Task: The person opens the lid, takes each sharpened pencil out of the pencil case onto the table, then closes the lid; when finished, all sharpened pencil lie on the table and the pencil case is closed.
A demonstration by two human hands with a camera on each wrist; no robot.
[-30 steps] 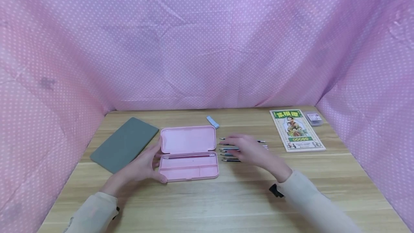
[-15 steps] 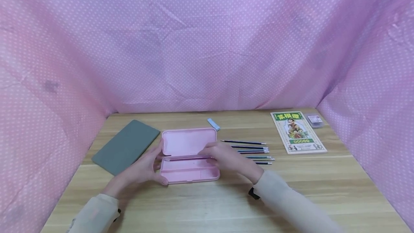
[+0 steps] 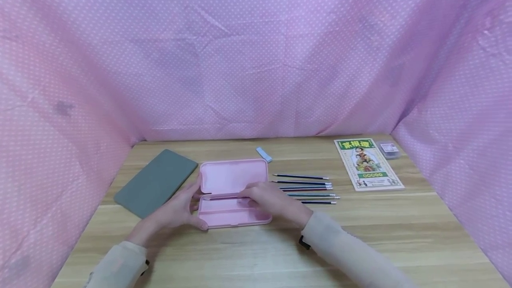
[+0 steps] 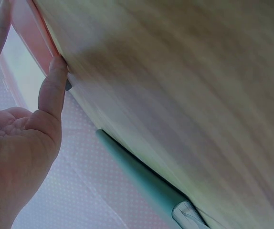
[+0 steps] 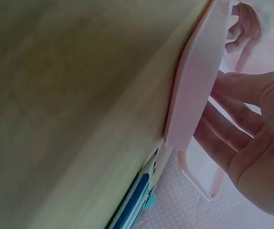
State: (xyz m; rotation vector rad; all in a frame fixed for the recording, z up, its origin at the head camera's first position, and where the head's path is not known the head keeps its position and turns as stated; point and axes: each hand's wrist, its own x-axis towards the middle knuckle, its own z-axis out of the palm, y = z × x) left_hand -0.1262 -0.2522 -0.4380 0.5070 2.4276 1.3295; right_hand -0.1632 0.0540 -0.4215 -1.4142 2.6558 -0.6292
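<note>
An open pink pencil case [image 3: 223, 224] lies on the table, its lid tipped back and its tray split into compartments. At its left side, my left hand [image 3: 176, 208] grips it, thumb at the front corner and fingers towards the lid. In the left wrist view, one finger touches the case's edge. My right hand [image 3: 268, 199] reaches over the right end into the tray, fingers at the back compartment. There a pencil [image 3: 222, 198] lies lengthwise, its right part under those fingers. The right wrist view hides the fingertips behind the case wall [image 5: 194, 90]; I cannot tell whether they pinch the pencil.
Several pencils [image 3: 308, 189] lie in a loose row right of the case. Behind it is a pale blue strip-shaped object [image 3: 264, 154]. A grey-green notebook [image 3: 156, 183] lies at left. An illustrated booklet [image 3: 369, 164] and a small clear box [image 3: 389, 150] sit at the far right.
My right hand has moved left from above the row of pencils to the case's tray, then a little further left inside it. The left hand keeps its place on the case.
</note>
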